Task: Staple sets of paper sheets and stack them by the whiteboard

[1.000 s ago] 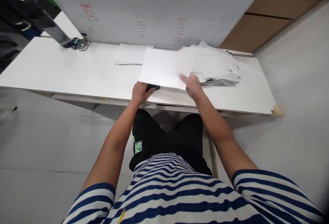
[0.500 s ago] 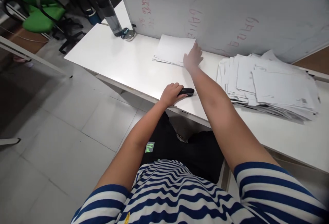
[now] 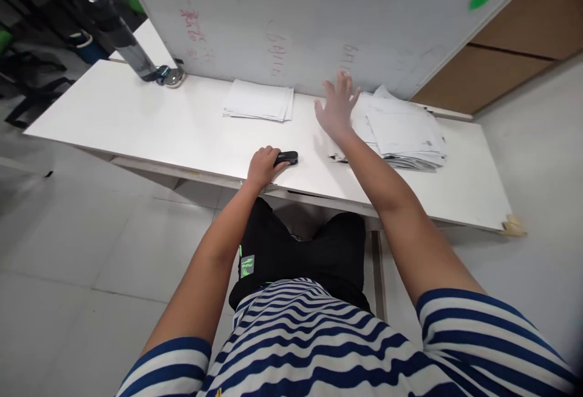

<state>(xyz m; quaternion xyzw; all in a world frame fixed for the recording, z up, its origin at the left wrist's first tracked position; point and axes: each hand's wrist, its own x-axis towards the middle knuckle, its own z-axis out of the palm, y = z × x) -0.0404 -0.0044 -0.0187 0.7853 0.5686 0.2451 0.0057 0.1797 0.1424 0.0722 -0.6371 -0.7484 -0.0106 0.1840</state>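
My left hand (image 3: 263, 167) is closed around a black stapler (image 3: 286, 158) near the front edge of the white table (image 3: 173, 130). My right hand (image 3: 336, 107), its fingers spread, is over the left side of a large, uneven pile of papers (image 3: 403, 127) and holds nothing. Farther left, close to the whiteboard, lies a smaller, neater stack of white papers (image 3: 259, 101). Part of the large pile is hidden behind my right hand and forearm.
A whiteboard (image 3: 273, 14) with red writing and a green round spot rises along the table's back edge. A clear bottle (image 3: 136, 54) and a small rounded object (image 3: 174, 78) stand at the back left. A wall borders the right end.
My right hand has moved from the small stack's right edge to the large pile, its fingers spreading. My left hand stays on the stapler. The view has turned right.
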